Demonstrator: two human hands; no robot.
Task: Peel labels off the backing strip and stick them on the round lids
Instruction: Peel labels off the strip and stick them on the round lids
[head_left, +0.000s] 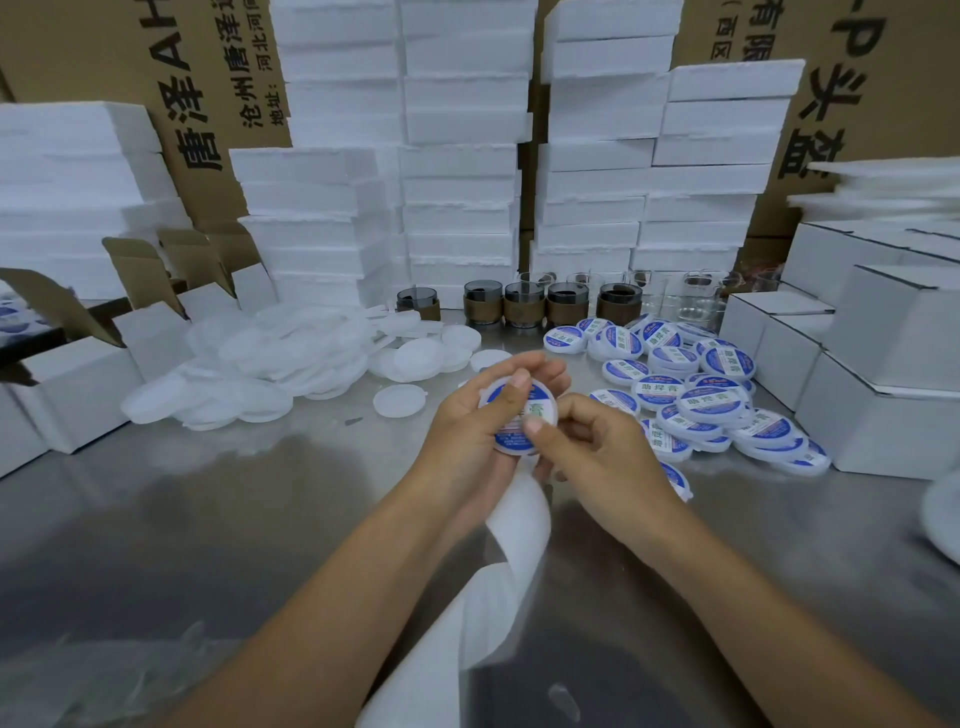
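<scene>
Over steel table (208, 519), both hands, left hand (470, 415) and right hand (597, 447), grip one labelled lid (519, 415), thumbs pressing.

Steel table (218, 499): lids (244, 364), labelled lids (711, 402), seemingly glass cups (566, 304).

Both thumbs are covering most of the label (521, 415), so its text is staying unreadable, and the backing strip (498, 582) is running off the bottom edge.
</scene>
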